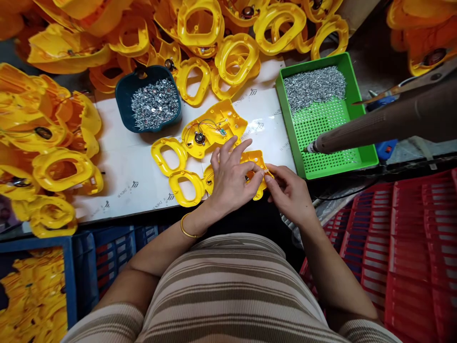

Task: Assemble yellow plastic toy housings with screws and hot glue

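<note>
While the left hand [232, 178] bends over it, thumb and forefinger pinched together and the other fingers raised, the right hand [291, 190] grasps the right end of a yellow plastic shell half [253, 156] at the near edge of the worktable [124, 202]. Something small and pale sits at the fingertips; from where I stand I can't tell what it is, or whether the left pinch has hold of it. If those fingers slackened, that bit could drop into the dark gap by the person's lap. A hard push might also tip the shell over the edge, since it seems to depend on the right hand.

Just beyond lies a second shell half [233, 116], its round speaker [199, 138] and little green circuit board [223, 132] trailing thin wires; a snagging finger might tear one loose. Off to the right, a brown power screwdriver [357, 126] points over a green basket [369, 159] of screws [314, 85].
</note>
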The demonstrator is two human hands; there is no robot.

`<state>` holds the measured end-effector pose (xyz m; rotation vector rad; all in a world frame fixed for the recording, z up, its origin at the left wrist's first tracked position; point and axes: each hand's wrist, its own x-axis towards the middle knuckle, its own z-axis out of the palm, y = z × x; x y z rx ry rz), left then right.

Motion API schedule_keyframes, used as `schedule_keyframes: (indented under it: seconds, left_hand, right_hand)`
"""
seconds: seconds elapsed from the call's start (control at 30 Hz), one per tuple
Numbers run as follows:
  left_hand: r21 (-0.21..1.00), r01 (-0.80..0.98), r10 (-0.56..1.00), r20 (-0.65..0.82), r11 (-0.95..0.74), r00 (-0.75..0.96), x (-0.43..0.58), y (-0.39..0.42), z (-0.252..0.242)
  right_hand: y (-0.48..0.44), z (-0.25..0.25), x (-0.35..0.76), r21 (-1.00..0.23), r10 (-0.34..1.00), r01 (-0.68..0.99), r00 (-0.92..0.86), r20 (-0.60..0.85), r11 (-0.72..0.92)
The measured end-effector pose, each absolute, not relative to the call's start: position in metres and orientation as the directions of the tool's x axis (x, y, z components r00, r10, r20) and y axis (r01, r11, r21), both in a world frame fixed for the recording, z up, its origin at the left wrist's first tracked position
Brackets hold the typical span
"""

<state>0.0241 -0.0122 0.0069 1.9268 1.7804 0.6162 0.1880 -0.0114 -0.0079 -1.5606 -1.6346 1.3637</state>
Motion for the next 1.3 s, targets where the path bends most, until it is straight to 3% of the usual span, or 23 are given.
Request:
schedule_keyframes:
  seconds: [0.07,0.13,0.3,0.47,0.73,0.87,1.13,1.23,1.3]
  left_hand:
    - [0.617,0.784,0.997,0.020,-0.068,0.071,0.022,-0.013,0.004]
    - [0.638,0.766,0.997,0.041,-0.081,0.072,0.020,-0.017,-0.001]
    - [0.671,0.730,0.990,0.125,-0.132,0.064,0.016,-0.029,-0.001]
    - [0.669,0.720,0.981,0.163,-0.188,0.104,0.003,-0.034,0.011]
    - [0.717,0.625,0.944,0.153,-0.309,0.292,-0.030,-0.021,0.014]
    - [0.715,0.546,0.888,0.244,-0.436,0.389,-0.037,-0.005,0.005]
    - [0.566,0.543,0.780,0.370,-0.620,0.504,-0.039,0.020,-0.018]
    - [0.487,0.607,0.776,0.346,-0.629,0.527,-0.037,0.026,-0.020]
    - [0.439,0.646,0.780,0.310,-0.624,0.544,-0.038,0.027,-0.015]
  right_hand:
    - [-0.009,-0.011,0.189,-0.896,0.886,0.284,-0.222,-0.407,-0.340]
    - [-0.006,-0.013,0.190,-0.885,0.847,0.207,-0.267,-0.461,-0.416]
    - [0.000,-0.007,0.189,-0.868,0.766,0.154,-0.416,-0.490,-0.472]
    - [-0.004,0.000,0.179,-0.883,0.774,0.107,-0.441,-0.454,-0.457]
    - [-0.003,0.005,0.174,-0.883,0.696,0.192,-0.553,-0.458,-0.429]
    - [0.003,0.010,0.175,-0.880,0.677,0.210,-0.571,-0.465,-0.426]
    - [0.014,0.001,0.175,-0.888,0.698,0.216,-0.554,-0.454,-0.406]
    - [0.026,0.001,0.182,-0.885,0.724,0.359,-0.519,-0.453,-0.296]
    - [0.038,0.013,0.182,-0.872,0.797,0.475,-0.476,-0.371,-0.122]
